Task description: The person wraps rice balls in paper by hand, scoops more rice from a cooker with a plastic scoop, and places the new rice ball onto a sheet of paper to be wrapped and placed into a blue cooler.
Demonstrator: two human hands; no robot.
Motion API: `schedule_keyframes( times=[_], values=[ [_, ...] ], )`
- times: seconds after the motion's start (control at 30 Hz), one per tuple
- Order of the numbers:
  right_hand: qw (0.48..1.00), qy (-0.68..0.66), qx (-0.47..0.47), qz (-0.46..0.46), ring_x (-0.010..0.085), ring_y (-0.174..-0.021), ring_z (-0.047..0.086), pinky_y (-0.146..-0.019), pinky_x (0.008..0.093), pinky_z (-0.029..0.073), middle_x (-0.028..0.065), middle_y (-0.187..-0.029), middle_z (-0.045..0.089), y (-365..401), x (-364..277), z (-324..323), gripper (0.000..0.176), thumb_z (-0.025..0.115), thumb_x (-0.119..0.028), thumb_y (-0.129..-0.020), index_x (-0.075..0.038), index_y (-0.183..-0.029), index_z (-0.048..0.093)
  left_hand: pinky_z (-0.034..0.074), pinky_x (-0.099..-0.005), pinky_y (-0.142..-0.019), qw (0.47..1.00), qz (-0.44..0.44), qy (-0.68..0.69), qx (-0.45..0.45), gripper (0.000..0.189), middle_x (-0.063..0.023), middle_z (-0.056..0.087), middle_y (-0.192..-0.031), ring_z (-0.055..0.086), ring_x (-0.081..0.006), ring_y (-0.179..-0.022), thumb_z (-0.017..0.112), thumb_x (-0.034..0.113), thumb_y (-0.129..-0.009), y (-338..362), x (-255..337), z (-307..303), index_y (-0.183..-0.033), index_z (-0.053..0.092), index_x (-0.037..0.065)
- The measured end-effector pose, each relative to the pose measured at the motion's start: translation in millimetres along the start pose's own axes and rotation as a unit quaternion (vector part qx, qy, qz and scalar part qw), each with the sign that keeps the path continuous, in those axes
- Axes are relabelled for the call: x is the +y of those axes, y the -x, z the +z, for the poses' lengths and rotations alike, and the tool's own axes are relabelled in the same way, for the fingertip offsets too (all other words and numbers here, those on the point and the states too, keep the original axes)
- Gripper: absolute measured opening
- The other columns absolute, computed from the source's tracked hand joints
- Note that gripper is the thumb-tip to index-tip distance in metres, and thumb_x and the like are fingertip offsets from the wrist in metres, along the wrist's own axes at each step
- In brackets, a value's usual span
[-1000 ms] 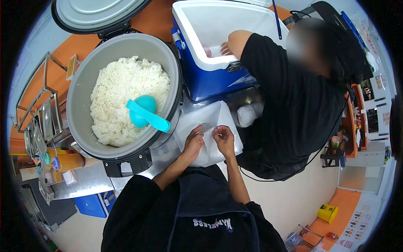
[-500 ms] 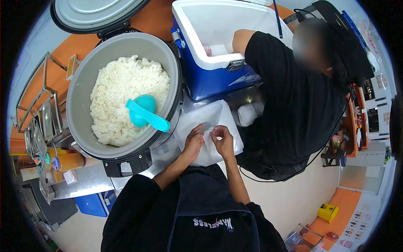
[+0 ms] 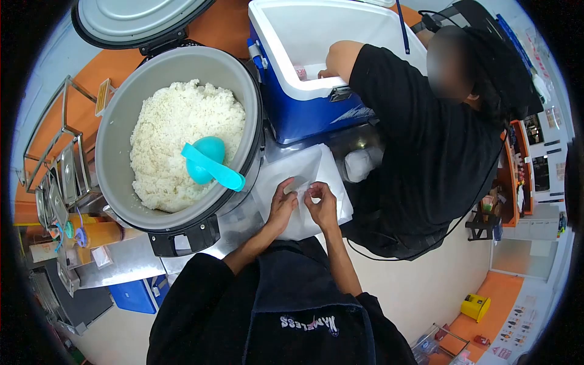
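Observation:
My left hand (image 3: 282,207) is over a white sheet of paper (image 3: 310,163), its thumb and fingers bent together at a small, pale, thin piece that I cannot make out. Facing it, my right hand (image 3: 322,205) pinches with its fingertips, and what lies between them is too small to name. The paper rests on the metal counter in front of my body. Left of my hands stands a big rice cooker (image 3: 115,182) with its lid up. Cooked white rice (image 3: 176,128) fills it, and a turquoise rice scoop (image 3: 214,165) lies on the rice.
A blue and white cooler box (image 3: 304,115) stands open behind the paper. At the right, a co-worker in black (image 3: 426,146) reaches an arm into it. A white wrapped bundle (image 3: 359,165) sits right of the paper. Metal racks (image 3: 64,164) and orange-filled containers (image 3: 100,234) are at the left.
My hands shift only slightly over the paper, with the fingers moving a little. The co-worker's hand now shows inside the cooler box as their arm moves slightly left.

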State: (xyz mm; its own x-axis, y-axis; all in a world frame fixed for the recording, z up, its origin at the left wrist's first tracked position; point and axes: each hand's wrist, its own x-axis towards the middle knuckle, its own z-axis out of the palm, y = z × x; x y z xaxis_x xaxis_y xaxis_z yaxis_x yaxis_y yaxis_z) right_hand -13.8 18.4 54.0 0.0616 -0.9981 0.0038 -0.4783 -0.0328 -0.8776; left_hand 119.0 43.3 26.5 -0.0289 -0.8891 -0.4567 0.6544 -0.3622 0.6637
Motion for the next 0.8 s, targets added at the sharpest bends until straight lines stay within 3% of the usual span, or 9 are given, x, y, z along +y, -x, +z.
schedule_keyframes(
  times=[0.13, 0.2, 0.33, 0.5, 0.63, 0.8],
  values=[
    [0.992, -0.116, 0.016, 0.045, 0.0115, -0.080, 0.061, -0.075, 0.0248, 0.051, 0.0057, -0.090, 0.063, -1, 16, 5, 0.030, 0.070, 0.003, -0.080, -0.001, -0.106, 0.053, 0.035, -0.0212, -0.062, 1.000, 0.015, -0.004, -0.013, 0.045, 0.0060, 0.041, -0.070, 0.037, -0.0044, -0.065, 0.049, 0.003, -0.092, 2, 3, 3, -0.136, 0.043, 0.011],
    [0.960, -0.266, 0.022, 0.079, 0.0113, -0.081, 0.060, -0.076, 0.0246, 0.050, 0.0050, -0.090, 0.062, -1, 21, 3, 0.029, 0.068, 0.004, -0.081, -0.001, -0.105, 0.053, 0.033, -0.0211, -0.061, 1.000, 0.010, -0.001, -0.007, 0.045, 0.0057, 0.041, -0.070, 0.036, -0.0044, -0.064, 0.049, 0.003, -0.092, -1, 3, 1, -0.136, 0.044, 0.011],
    [0.953, -0.290, 0.039, 0.076, 0.0115, -0.082, 0.060, -0.077, 0.0242, 0.050, 0.0049, -0.090, 0.062, -2, 19, -1, 0.028, 0.067, 0.005, -0.082, -0.001, -0.106, 0.052, 0.031, -0.0204, -0.057, 1.000, 0.000, 0.022, -0.001, 0.045, 0.0046, 0.041, -0.074, 0.035, -0.0042, -0.062, 0.048, 0.001, -0.092, 0, 2, -1, -0.135, 0.046, 0.012],
    [0.984, -0.165, 0.017, 0.068, 0.0109, -0.083, 0.060, -0.076, 0.0228, 0.049, 0.0056, -0.090, 0.062, -4, 14, 2, 0.029, 0.066, 0.006, -0.082, 0.000, -0.106, 0.052, 0.031, -0.0201, -0.056, 0.999, -0.019, 0.051, 0.004, 0.045, 0.0034, 0.043, -0.079, 0.036, -0.0042, -0.062, 0.048, 0.000, -0.091, -3, 1, -1, -0.134, 0.047, 0.013],
    [0.974, -0.216, 0.044, 0.061, 0.0110, -0.082, 0.060, -0.075, 0.0230, 0.049, 0.0050, -0.090, 0.061, -6, 32, -1, 0.030, 0.066, 0.006, -0.081, 0.000, -0.107, 0.052, 0.032, -0.0202, -0.056, 0.996, -0.033, 0.079, 0.030, 0.045, 0.0029, 0.044, -0.079, 0.036, -0.0048, -0.061, 0.048, -0.001, -0.090, 0, 8, 6, -0.133, 0.047, 0.011],
    [0.977, -0.204, 0.010, 0.064, 0.0108, -0.080, 0.059, -0.077, 0.0245, 0.051, 0.0043, -0.087, 0.060, 6, 26, -1, 0.031, 0.065, 0.007, -0.081, 0.000, -0.107, 0.052, 0.033, -0.0210, -0.056, 0.994, -0.029, 0.102, 0.017, 0.046, 0.0023, 0.044, -0.079, 0.037, -0.0052, -0.062, 0.049, -0.002, -0.089, -4, -2, -1, -0.133, 0.047, 0.010]
  ],
)
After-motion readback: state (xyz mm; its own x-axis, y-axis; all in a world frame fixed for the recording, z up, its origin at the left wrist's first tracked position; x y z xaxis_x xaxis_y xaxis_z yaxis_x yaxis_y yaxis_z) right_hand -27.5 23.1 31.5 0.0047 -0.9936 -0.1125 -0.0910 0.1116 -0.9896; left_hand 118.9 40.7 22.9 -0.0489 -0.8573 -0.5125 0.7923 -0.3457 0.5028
